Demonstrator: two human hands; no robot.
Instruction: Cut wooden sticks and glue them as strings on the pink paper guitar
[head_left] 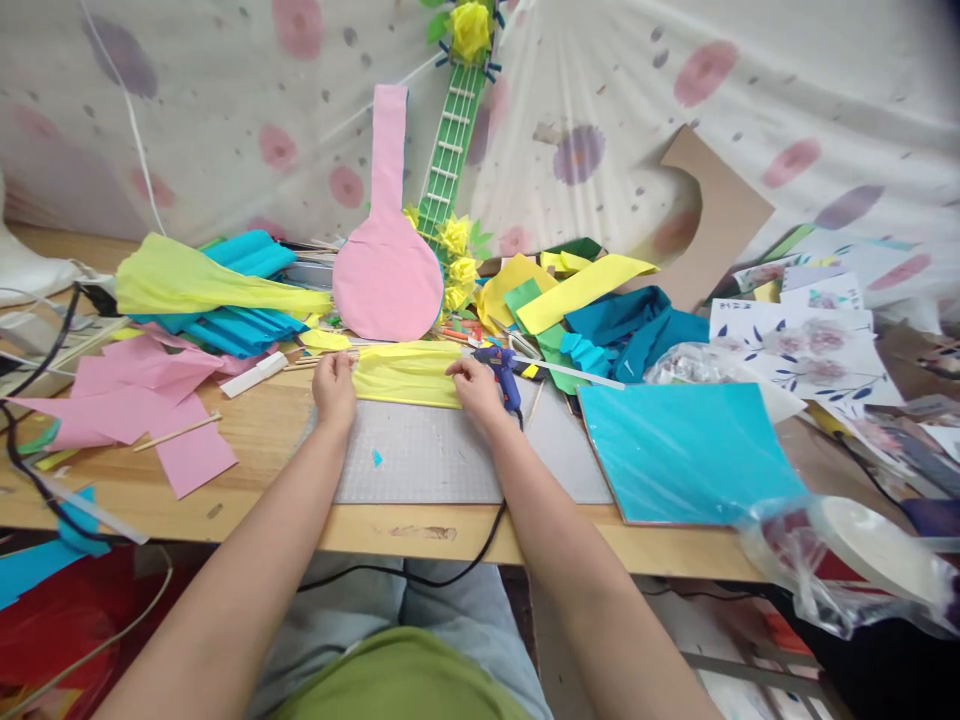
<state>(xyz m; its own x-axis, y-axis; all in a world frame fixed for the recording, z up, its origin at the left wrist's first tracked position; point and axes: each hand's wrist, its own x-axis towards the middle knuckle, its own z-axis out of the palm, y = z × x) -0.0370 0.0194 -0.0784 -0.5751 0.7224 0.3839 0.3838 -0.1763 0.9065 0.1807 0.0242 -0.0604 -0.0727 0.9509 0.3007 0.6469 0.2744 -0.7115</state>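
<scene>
A strip of yellow crepe paper (409, 374) lies stretched across the back of the grey cutting mat (420, 455). My left hand (334, 388) is closed on its left end, fingertips pinching the edge. At the other end my right hand (474, 385) pinches the paper with curled fingers. Just right of that hand sits a blue glue gun (501, 372) with a white glue stick (574, 370) poking out of its back. A small blue paper scrap (377, 458) rests on the mat.
Behind the mat stand a pink guitar-shaped piece (388, 285) and a green instrument neck (452, 140) with yellow flowers. Pink paper (142, 385) is piled left; a turquoise board (686, 450) lies right. A black cord (420, 578) droops over the table's front edge.
</scene>
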